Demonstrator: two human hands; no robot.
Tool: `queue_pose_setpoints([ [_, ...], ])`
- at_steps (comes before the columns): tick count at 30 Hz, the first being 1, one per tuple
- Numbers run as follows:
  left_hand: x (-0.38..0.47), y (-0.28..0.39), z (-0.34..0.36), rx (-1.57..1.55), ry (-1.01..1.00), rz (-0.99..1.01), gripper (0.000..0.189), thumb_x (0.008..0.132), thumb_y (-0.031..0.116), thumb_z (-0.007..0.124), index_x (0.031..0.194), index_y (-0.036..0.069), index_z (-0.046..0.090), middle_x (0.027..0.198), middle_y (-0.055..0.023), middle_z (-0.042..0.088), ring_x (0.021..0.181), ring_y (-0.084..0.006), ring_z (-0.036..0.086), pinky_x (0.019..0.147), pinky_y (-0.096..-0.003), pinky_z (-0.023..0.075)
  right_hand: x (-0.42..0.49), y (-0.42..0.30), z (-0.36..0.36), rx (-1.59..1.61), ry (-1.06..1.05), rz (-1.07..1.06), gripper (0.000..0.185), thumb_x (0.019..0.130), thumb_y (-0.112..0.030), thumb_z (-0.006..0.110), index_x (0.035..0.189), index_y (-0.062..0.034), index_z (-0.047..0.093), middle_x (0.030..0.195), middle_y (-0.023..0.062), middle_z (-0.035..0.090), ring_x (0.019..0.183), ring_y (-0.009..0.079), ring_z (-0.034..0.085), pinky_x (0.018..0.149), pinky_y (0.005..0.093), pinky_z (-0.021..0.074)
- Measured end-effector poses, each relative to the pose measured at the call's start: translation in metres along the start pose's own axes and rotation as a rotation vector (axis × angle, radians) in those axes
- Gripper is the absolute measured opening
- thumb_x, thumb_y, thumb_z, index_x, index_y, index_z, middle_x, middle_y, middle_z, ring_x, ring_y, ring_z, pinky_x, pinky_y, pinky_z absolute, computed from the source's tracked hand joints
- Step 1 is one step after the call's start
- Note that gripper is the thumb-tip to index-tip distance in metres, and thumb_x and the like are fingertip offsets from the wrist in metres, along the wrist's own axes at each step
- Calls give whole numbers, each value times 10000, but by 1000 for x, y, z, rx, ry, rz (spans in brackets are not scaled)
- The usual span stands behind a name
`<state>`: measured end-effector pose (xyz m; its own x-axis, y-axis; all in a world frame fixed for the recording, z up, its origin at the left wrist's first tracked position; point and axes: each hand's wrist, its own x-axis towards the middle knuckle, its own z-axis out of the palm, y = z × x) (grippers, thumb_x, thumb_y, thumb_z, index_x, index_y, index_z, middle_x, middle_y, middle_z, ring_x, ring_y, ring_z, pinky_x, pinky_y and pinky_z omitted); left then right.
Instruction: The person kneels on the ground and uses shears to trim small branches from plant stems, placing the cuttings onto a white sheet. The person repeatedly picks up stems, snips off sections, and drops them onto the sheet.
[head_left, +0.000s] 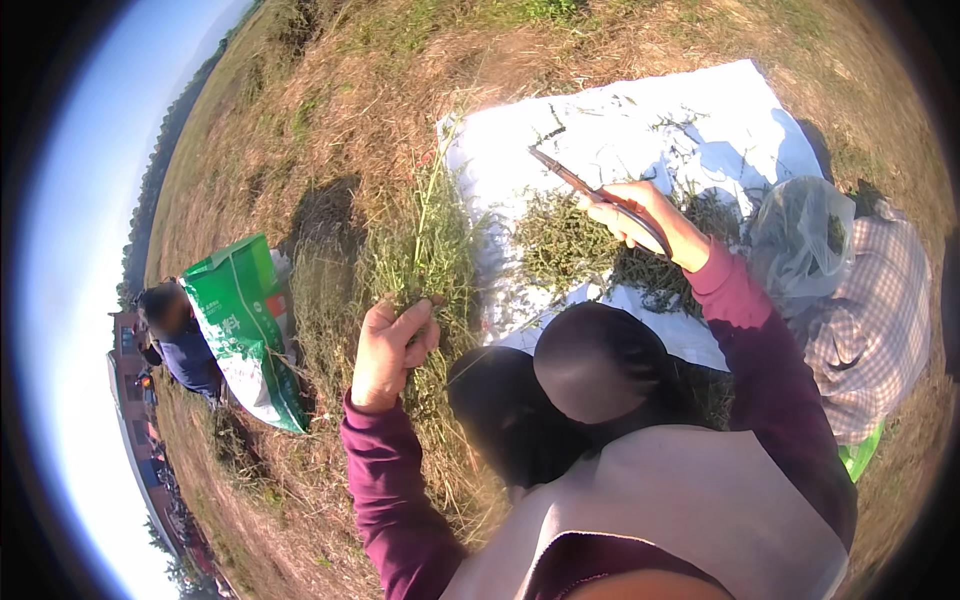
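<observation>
My left hand (397, 341) has its thumb and fingers closed on the lower end of a green plant stalk (427, 210), which stands up in front of it. Around the stalk lies a heap of cut leafy plants (330, 277) on the grass. My right hand (645, 217) grips a pair of scissors (574, 178) by the dark handles, with the blades pointing up and left over a white sheet (720, 97). Whether the blades are fully together is hard to tell. Beneath my right hand, a pile of green clippings (562, 244) covers part of the sheet.
A clear plastic bag (802, 232) and a checked cloth (870, 322) lie at the right. On the left stands a green and white printed sack (251, 337), with another person (187, 345) behind it. My knees (600, 360) are close to the sheet's near edge.
</observation>
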<state>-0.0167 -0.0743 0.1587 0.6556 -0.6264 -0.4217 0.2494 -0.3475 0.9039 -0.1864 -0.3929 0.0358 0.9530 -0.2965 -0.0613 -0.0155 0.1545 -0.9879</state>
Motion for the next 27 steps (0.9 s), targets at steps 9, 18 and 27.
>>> queue_pose_setpoints([
  [9, 4, -6, -13, -283, 6, -21, 89, 963, 81, 598, 879, 53, 597, 599, -94, 572, 401, -76, 353, 386, -220, 267, -15, 5, 0, -93, -92, -115, 510, 1061, -451, 457, 1234, -5, 634, 742, -2, 577, 651, 75, 559, 575, 233, 446],
  [18, 10, -31, -35, -520, -218, -92, 184, 928, 126, 644, 1056, -6, 636, 634, -103, 576, 416, -89, 368, 382, -224, 285, 7, -13, 26, -85, 38, -141, 403, 1047, -340, 515, 1177, 13, 659, 661, -44, 522, 545, 40, 471, 519, 202, 382],
  [27, 6, -31, -31, -493, -250, -102, 113, 951, 100, 626, 1022, 14, 650, 603, -96, 582, 381, -85, 367, 355, -217, 243, -5, -12, 24, -87, -224, -123, 344, 1020, -276, 600, 1237, -12, 645, 800, -79, 517, 674, 21, 489, 582, 205, 432],
])
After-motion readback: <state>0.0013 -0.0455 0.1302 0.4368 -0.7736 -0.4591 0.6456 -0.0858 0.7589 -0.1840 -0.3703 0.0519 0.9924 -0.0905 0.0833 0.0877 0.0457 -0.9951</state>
